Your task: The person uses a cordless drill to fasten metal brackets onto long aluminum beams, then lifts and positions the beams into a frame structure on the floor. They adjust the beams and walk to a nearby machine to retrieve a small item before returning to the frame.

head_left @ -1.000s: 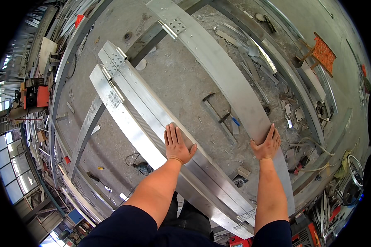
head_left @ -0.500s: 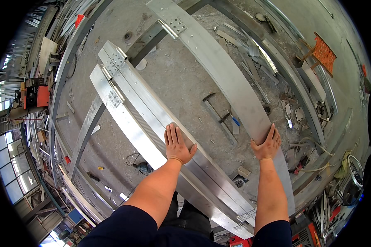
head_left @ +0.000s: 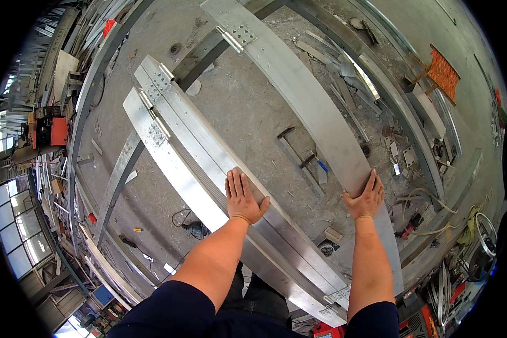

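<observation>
I have the left hand's fingers straight and close together, the thumb spread to the right; that left hand (head_left: 243, 197) lies flat on a long silver metal beam with a lengthwise seam (head_left: 208, 143), grasping nothing that I can see. The right hand (head_left: 367, 194) rests on a broad, curved, dull-grey metal panel (head_left: 315, 107), its fingers pointing to the far side, its thumb out at the panel's left edge; I cannot tell whether any fingertip hooks round the other edge. Just left of the beam, I see a brighter, mirror-like metal beam (head_left: 177, 172), both running from far left to near right. A silver cylindrical hinge (head_left: 229, 39) sits at the panel's far end. Between beam and panel, I make out a blue-handled hammer (head_left: 321, 164) on the grey concrete floor (head_left: 248, 107). Farther out, an orange slatted stool (head_left: 442, 75) stands at far right, and a green corded power tool (head_left: 196, 230) lies at near left.
</observation>
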Tool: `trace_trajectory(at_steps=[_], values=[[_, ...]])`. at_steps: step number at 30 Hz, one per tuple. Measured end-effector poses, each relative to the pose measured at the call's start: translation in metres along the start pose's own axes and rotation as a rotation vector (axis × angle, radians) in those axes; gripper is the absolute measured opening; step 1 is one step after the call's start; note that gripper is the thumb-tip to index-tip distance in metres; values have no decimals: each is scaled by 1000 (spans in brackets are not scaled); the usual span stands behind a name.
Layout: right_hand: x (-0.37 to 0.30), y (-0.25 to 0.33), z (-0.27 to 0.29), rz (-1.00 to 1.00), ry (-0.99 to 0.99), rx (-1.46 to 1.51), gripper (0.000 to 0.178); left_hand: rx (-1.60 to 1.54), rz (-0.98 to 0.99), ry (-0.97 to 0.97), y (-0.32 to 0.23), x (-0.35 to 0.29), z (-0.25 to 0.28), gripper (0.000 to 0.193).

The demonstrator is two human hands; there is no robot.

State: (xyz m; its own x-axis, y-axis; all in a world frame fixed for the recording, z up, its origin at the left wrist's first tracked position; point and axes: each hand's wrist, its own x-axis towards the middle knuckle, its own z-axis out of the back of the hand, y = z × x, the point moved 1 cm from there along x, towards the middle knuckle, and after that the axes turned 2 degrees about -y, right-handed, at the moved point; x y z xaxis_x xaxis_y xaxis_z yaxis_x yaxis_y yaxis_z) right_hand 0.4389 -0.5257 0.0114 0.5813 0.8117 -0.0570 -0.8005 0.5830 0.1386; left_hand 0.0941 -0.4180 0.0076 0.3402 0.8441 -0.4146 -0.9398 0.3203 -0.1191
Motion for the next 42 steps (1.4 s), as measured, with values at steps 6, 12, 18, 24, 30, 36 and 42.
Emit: trace_trajectory(at_steps=[6,12,18,24,30,36,42], values=[[0,-1,-1,3,-3,4,107,3,0,-5,0,0,0,106],[0,0,1,-1,4,0,107,1,-4,-19,0,0,-1,105],[0,0,1,-4,7,-2,108,-4,-2,-10,-1,0,1,105],[0,1,1,-8,15,3,107,-6,3,-1,0,0,1,106],[0,0,1,-2,9,10,107,-14,7,2,-1,0,1,106],[1,1,1,0,3,4,107,-15,-2,-13,0,0,0,106],[1,1,2,6,-9,9,106,-17,-4,-14,1,0,-1,107]])
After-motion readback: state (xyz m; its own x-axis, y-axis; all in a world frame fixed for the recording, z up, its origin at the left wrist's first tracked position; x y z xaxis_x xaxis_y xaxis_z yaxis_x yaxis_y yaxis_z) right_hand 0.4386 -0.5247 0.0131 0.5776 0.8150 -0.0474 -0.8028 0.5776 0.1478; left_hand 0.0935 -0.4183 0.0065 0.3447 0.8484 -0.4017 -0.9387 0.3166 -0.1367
